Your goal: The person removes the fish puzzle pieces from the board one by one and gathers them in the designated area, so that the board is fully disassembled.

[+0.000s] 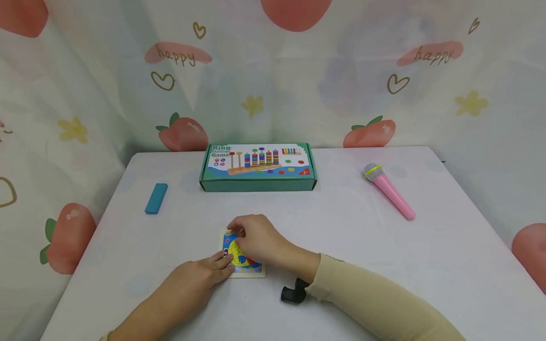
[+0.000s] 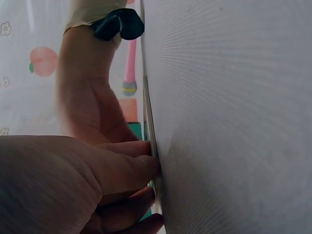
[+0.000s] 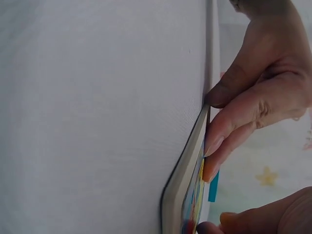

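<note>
L fingers [image 1: 223, 262] extended onto puzzle [image 1: 245, 266]

The cream-edged puzzle board [image 1: 246, 266] shows blue, yellow, seemingly red.

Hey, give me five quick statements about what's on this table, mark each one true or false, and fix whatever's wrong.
1. The left hand touches the puzzle board. True.
2. The right hand is gripping the microphone. False: the right hand is over the puzzle board, and the microphone lies apart from both hands.
3. The green box has "Game" printed on its lid. True.
4. The blue block rests on top of the green box. False: the blue block lies on the tablecloth, left of the box in the head view.
5. In the head view, the microphone is right of the green box. True.
</note>
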`<state>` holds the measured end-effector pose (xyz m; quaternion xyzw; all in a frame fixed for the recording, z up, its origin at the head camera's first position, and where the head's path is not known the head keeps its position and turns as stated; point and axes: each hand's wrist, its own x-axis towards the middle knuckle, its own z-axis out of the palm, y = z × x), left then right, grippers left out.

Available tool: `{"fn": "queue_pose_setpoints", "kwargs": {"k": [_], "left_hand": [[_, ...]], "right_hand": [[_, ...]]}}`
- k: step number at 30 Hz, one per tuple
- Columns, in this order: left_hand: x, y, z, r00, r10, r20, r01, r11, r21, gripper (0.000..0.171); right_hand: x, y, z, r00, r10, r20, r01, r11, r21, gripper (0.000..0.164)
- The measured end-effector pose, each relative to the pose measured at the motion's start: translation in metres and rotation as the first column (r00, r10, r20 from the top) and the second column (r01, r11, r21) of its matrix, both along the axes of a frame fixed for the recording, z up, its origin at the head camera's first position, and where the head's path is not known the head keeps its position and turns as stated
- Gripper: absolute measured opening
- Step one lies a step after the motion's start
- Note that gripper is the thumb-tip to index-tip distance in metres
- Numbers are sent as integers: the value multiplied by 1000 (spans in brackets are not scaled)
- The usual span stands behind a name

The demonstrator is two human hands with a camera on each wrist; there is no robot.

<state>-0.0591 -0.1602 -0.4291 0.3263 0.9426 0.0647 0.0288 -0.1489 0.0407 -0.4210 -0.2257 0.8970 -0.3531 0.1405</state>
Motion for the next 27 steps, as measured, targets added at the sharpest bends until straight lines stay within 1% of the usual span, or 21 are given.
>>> {"fn": "queue_pose_setpoints", "kwargs": {"k": [4,8,13,16,21,27], "left_hand": [[-1,0,0,1000,-8,-21,8,1000,8,39],[-1,0,0,999,-20,-44,20,1000,13,38],[-1,0,0,998,-20,-58,21,1000,17,39],[-1,1,0,999,-12,-42,12,1000,15,40],[0,1,0,1000,0,-27,0,1000,4,41],[0,1,0,999,11,-31,-11,1000,-2,41]], "right_hand": [[2,-1,1,998,-12,-60,14,1000,28,26],[3,-4,0,996,4,-85,1,998,68,27],[2,-11,-4,995,59,-79,-47,988,148,38],[2,-13,-4,996,53,-77,-39,983,179,40],[3,-14,-5,996,48,-79,-34,984,177,35],[4,-16,-6,997,41,-65,-29,985,172,33]]}}
